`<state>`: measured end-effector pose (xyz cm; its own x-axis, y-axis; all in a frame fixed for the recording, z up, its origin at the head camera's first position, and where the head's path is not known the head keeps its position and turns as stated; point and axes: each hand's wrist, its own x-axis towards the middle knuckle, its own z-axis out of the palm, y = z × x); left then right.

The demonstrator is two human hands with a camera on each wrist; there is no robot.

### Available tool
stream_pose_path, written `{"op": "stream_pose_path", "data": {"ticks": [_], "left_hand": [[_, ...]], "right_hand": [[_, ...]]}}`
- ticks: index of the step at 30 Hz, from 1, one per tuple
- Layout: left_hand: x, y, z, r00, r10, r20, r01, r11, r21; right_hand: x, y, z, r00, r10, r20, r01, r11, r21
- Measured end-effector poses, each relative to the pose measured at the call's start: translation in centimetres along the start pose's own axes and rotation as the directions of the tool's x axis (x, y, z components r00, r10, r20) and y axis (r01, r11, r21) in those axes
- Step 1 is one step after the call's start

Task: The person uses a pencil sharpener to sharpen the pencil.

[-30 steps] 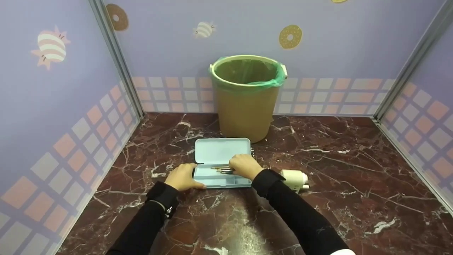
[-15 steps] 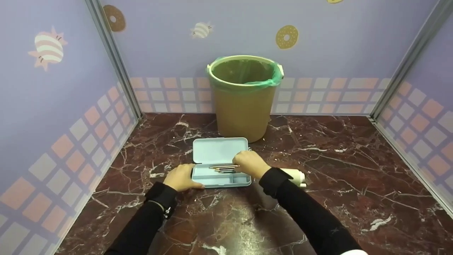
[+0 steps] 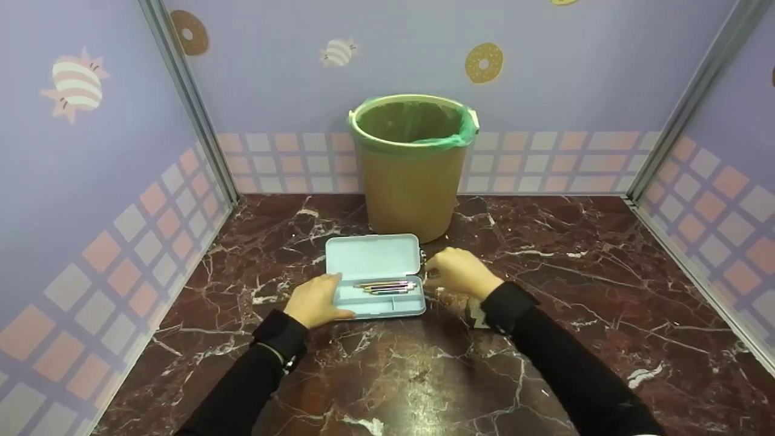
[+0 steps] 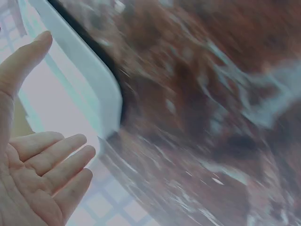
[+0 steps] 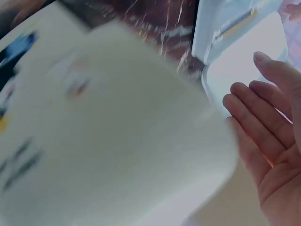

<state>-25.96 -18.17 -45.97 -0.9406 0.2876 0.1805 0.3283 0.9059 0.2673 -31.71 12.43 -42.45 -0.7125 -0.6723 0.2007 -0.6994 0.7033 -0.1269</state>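
A light blue pencil case (image 3: 372, 254) lies with its lid folded back on the dark red marbled table. Several pencils (image 3: 384, 287) rest side by side in its long compartment. My left hand (image 3: 313, 301) is at the case's left end, thumb along the front edge; the left wrist view has its fingers extended and spread from the thumb. Just off the case's right end is my right hand (image 3: 461, 271), holding nothing, fingers loosely extended in the right wrist view. A cream-coloured device with printed pictures (image 5: 141, 117) looms blurred beside it; in the head view my right wrist mostly covers it.
Behind the case stands a tall tan bin (image 3: 412, 188) lined with a green bag. Small light crumbs are scattered on the table to the right of the bin. Patterned purple panels (image 3: 272, 79) enclose the table at the back and both sides.
My right hand has let go of the pencils and moved right, out of the case. The pencils now lie in the compartment. My left hand has stayed at the case's left end.
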Motion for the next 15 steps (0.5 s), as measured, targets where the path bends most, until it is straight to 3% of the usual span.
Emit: {"op": "stream_pose_path", "data": {"ticks": [3, 10, 15], "left_hand": [[0.4, 1.6, 0.1, 0.999, 0.031, 0.017, -0.031, 0.999, -0.032], [1.4, 5.5, 1.0, 0.982, 0.189, 0.012, -0.186, 0.977, -0.107], [2.4, 8.1, 2.4, 0.971, 0.235, 0.031, -0.228, 0.961, -0.157]], "right_hand": [[-1.1, 0.9, -0.8, 1.000, 0.019, -0.004, -0.019, 1.000, 0.018], [-3.8, 3.2, -1.9, 0.999, -0.016, -0.042, 0.019, 0.998, 0.064], [-6.3, 4.4, -2.4, 1.000, 0.006, -0.011, -0.005, 0.995, 0.104]]}}
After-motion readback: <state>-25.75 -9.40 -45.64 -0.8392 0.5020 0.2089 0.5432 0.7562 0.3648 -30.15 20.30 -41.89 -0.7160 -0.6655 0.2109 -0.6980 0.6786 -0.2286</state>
